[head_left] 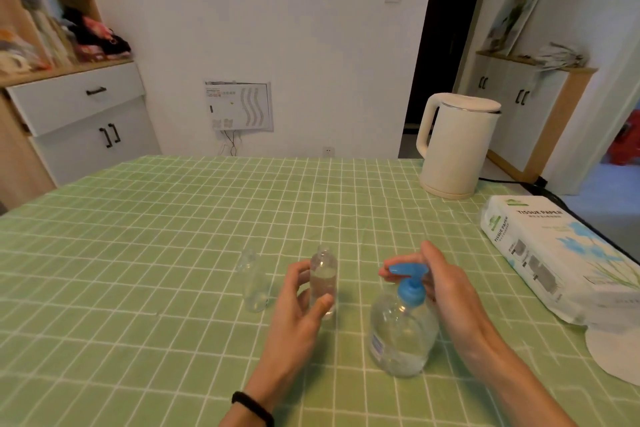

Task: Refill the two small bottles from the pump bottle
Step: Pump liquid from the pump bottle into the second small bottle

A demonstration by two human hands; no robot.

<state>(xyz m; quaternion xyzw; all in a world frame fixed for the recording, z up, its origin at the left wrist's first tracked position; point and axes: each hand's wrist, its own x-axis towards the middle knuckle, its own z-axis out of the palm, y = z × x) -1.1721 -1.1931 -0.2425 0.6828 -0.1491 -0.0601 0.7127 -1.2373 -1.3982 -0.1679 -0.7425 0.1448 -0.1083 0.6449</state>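
Note:
Two small clear bottles stand upright on the green checked tablecloth (173, 253). The left one (254, 282) stands alone. My left hand (298, 308) is curled around the right one (322, 279), thumb in front and fingers behind; this bottle holds clear liquid. To the right stands the clear pump bottle (401, 333) with a blue pump head (408, 276), its spout pointing left. My right hand (446, 284) lies against the far side of the pump head, fingers stretched along it. I cannot tell whether it presses down.
A white electric kettle (453, 146) stands at the back right of the table, its cord trailing right. A pack of tissue paper (561, 250) lies along the right edge, with a white round item (613, 354) in front of it. Cabinets stand against the walls.

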